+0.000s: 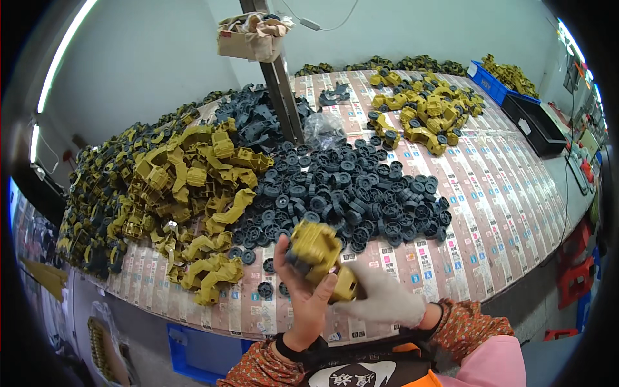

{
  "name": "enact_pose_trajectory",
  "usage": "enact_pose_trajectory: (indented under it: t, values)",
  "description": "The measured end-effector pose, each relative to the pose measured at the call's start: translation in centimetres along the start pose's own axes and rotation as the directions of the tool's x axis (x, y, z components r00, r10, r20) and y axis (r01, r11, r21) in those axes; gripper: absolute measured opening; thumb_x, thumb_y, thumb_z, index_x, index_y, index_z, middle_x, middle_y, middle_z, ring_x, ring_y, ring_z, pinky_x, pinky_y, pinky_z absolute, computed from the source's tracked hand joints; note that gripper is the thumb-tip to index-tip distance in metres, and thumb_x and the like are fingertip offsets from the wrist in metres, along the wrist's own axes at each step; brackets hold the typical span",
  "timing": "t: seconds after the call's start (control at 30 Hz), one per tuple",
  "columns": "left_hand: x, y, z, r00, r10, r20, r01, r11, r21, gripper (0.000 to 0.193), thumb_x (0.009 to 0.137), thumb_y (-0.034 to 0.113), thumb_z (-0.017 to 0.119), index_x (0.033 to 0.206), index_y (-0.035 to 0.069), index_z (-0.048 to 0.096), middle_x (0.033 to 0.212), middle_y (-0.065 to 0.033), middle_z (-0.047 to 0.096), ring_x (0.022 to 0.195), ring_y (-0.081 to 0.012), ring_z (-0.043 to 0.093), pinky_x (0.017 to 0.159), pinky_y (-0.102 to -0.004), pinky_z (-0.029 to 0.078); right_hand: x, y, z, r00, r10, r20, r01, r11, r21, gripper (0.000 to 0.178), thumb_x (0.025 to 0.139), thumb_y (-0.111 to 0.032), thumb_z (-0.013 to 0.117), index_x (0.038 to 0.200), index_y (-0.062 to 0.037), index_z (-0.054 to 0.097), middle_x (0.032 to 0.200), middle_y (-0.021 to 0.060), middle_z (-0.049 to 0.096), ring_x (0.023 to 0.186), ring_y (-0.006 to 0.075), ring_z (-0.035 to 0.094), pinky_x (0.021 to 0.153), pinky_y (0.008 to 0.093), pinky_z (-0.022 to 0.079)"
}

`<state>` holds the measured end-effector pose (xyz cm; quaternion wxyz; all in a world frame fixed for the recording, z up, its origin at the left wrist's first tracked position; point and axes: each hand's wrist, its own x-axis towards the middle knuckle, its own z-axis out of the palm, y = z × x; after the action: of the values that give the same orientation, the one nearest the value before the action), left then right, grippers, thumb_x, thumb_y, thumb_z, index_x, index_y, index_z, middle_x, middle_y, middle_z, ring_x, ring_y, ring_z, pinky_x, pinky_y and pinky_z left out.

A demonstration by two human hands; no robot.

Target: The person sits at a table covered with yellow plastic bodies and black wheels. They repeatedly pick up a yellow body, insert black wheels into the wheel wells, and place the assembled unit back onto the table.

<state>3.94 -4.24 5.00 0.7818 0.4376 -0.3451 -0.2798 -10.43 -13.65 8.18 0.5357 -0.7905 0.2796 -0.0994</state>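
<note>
Between bare left hand (304,303) and gloved right hand (387,297), close together above the six-o'clock side of the worktop (490,213): a yellow toy truck body (316,242). Clasped by left thumb and fingers; right grip too blurred to tell. Best to brace it leftward, turn gently and press squarely, with dark wheels (342,193) handy at twelve o'clock, yellow shells (184,164) at ten.

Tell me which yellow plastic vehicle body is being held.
The yellow plastic body in the bare left hand, beside the white-gloved right hand; the heaped yellow bodies lie on the patterned table.
</note>
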Motion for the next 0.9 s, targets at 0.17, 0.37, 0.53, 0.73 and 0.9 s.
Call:
enact_pose_trajectory:
  t: [0.17,0.37,0.53,0.73,0.9]
  values:
    - [1.5,0.4,-5.2,0.988,-0.131,-0.076,0.140,0.982,0.129,0.069,0.100,0.003,0.065,0.161,0.014,0.035,0.140,-0.0073,0.054,0.123,-0.0187,0.056,0.102,-0.0313,0.049,6.1,0.8,-9.2,0.981,0.153,-0.121,-0.122,0.965,0.233,0.060,0.084,-0.030,0.084,0.129,0.0005,0.060,0.098,0.0088,0.071,0.072,0.0152,0.069,0.062,0.0321,0.057]
    - [-0.9,1.0,-12.0,0.934,-0.267,-0.238,0.316,0.927,0.201,0.035,0.102,0.006,0.058,0.138,0.009,0.057,0.122,-0.0020,0.063,0.108,-0.0119,0.060,0.088,-0.0263,0.049,14.5,6.8,-24.6,0.941,-0.134,-0.311,0.140,0.990,-0.002,0.030,0.090,-0.021,0.078,0.103,0.0059,0.071,0.080,0.0071,0.065,0.060,0.0181,0.066,0.055,0.0304,0.057]
    - [-2.7,2.9,-14.7,0.903,-0.312,-0.296,0.383,0.896,0.223,0.030,0.102,0.004,0.060,0.132,0.007,0.060,0.115,-0.0008,0.063,0.104,-0.0090,0.058,0.084,-0.0254,0.048,19.5,11.1,-35.1,0.696,-0.593,-0.405,-0.057,0.517,-0.854,0.037,0.080,-0.021,0.084,0.111,-0.0042,0.072,0.086,0.0103,0.075,0.076,0.0260,0.075,0.070,0.0409,0.060]
    - [-3.1,5.1,-19.4,0.888,-0.220,-0.403,0.382,0.841,0.383,0.025,0.104,0.011,0.060,0.129,0.010,0.063,0.114,0.0012,0.065,0.102,-0.0085,0.060,0.082,-0.0247,0.048,20.4,12.8,-35.9,0.817,-0.079,-0.571,0.340,0.866,0.368,0.017,0.102,-0.019,0.065,0.109,-0.0068,0.055,0.074,-0.0065,0.041,0.054,0.0045,0.040,0.048,0.0249,0.033]
    - [0.3,6.4,-23.3,0.958,0.064,-0.279,0.158,0.692,0.704,0.031,0.104,0.013,0.061,0.135,0.006,0.062,0.117,-0.0024,0.068,0.112,-0.0141,0.064,0.095,-0.0274,0.049,16.1,8.4,-21.9,0.831,0.018,-0.556,0.075,0.987,0.143,0.049,0.103,-0.021,0.062,0.144,0.0037,0.055,0.089,0.0004,0.061,0.064,0.0072,0.053,0.057,0.0243,0.044]
